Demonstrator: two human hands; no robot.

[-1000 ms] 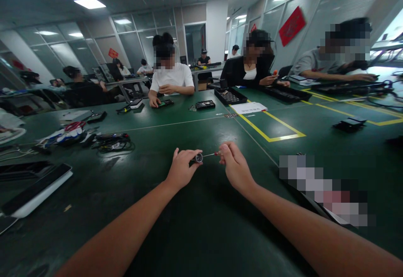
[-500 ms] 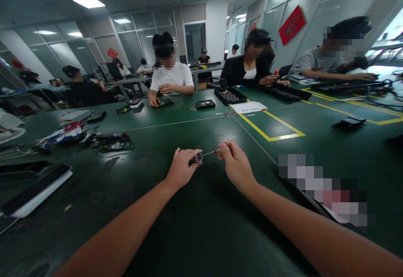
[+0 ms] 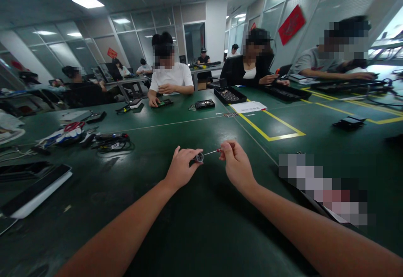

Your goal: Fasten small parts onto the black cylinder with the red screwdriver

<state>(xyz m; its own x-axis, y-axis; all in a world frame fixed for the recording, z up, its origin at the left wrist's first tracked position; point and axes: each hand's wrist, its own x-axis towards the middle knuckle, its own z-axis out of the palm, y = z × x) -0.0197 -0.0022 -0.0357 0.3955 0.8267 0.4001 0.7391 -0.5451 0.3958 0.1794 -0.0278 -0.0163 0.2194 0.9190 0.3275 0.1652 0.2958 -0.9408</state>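
Ringed part [image 3: 199,157] and thin-shafted tool [image 3: 214,152], hand-held

Ringed part: round, grey, pinched in your left hand [image 3: 181,165], over the green worktop [image 3: 189,235]. Tool: red near the grip, clasped in your right hand [image 3: 234,161], shaft directed at the part; whether they touch, cannot tell. Your hands: apart. Beyond: white sheet [image 3: 248,108], printed line too small to read. Farthest: red hanging [image 3: 291,24], markings illegible.

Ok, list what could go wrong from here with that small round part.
The thin tool in the right grip points toward the left grip, so a slip might jab it. The small round part is pinched in the left grip alone, not clamped to the green table, so it could twist loose.
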